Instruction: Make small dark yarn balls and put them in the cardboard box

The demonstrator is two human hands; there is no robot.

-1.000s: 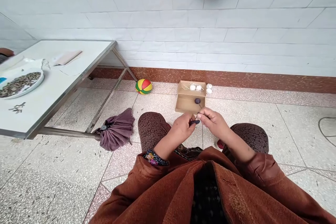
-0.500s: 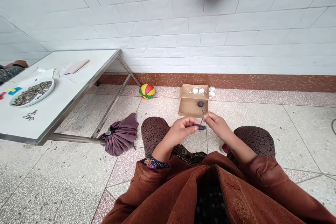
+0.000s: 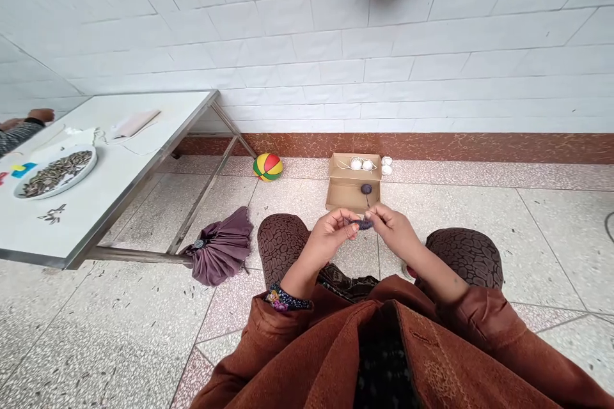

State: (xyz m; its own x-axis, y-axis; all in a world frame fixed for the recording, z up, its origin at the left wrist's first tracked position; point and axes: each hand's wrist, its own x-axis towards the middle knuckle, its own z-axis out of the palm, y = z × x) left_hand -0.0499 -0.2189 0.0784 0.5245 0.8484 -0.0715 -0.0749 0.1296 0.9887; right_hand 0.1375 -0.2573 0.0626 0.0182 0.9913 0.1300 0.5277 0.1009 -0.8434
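Note:
Over the gap between my knees, my left hand [image 3: 330, 234] is closed, pinching a small dark purple-grey yarn piece [image 3: 363, 225] between thumb and fingers. My right hand [image 3: 391, 227] is closed at the other end of that piece, its thumb and fingertips gripping the dark yarn. From there a thin strand runs forward to a dark yarn ball [image 3: 366, 189] lying in an open cardboard box [image 3: 346, 194]. Whether a thin hook is also in my right fingers is hidden. White yarn balls [image 3: 356, 163] sit in the box's far half.
More white balls [image 3: 386, 165] lie right of the box, near the wall. A striped ball [image 3: 267, 167] and a folded purple umbrella [image 3: 223, 246] are on the floor to the left. A white table [image 3: 115, 188] bears a plate of seeds [image 3: 60, 172]; another person's hand [image 3: 42, 115] shows beyond.
My right hand has moved slightly left and down onto the yarn piece, which has risen a little. The strand between my hands, stretched out before, is now mostly covered by fingers.

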